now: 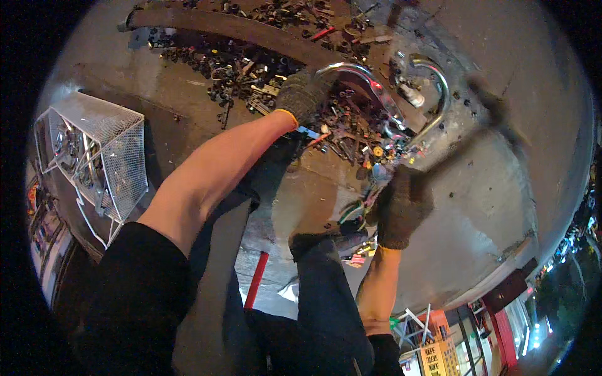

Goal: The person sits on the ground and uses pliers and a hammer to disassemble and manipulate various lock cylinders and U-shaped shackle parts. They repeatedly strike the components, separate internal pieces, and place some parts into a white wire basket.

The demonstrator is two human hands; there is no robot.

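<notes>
Likely hammering: left hand (303, 95) at tube's (379, 91) 10 o'clock end, grip unclear; right hand (403, 208) clamped on hammer (467, 146). Next likely needs aim.

A person's left hand (303, 99) reaches to the left end of a curved chrome bar (367, 75), back of the glove (295, 97) uppermost; its fingers are too dark to make out. The bare left forearm (210, 166) slants up toward the bar, elbow bent, from a black sleeve (135, 288) rolled above it. The right hand (403, 203), gloved too and slightly blurred, is curled into a grip on the near side of the bar's right end. Below it, the right forearm (378, 282) stands steeply, pointing toward the bar, wrist edged by an orange-yellow cuff (389, 249).
</notes>
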